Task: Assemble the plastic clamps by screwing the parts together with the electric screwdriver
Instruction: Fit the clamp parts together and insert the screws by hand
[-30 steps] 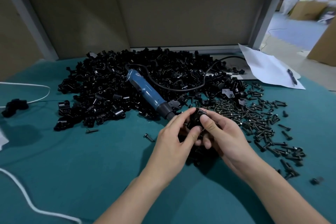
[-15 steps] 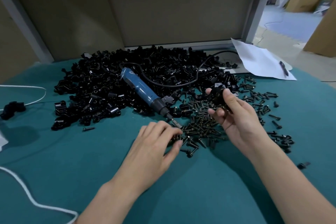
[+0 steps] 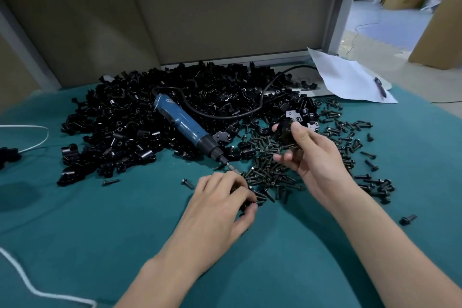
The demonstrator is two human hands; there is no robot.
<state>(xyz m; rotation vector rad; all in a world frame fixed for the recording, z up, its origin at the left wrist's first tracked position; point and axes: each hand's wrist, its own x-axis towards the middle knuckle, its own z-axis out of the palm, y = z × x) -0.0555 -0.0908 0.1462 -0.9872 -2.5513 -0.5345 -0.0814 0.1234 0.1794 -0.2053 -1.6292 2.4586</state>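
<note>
I see my right grip [image 3: 316, 160] holding a black clamp part [image 3: 287, 130] above the scattered screws [image 3: 271, 175], thumb and fingers curled round it. My left grip [image 3: 220, 205] lies knuckles-up on the green counter [image 3: 100, 232], fingertips curled into the near edge of the screws; whether it pinches one I can't tell. The blue electric screwdriver [image 3: 183, 121] rests against the heap of clamp parts [image 3: 120, 120], its bit pointing at the screws.

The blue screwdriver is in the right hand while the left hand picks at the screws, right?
Not quite. In the head view the blue screwdriver lies unheld on the pile of black parts. The right hand grips a black clamp piece instead. The left hand does pick at the screws.
</note>
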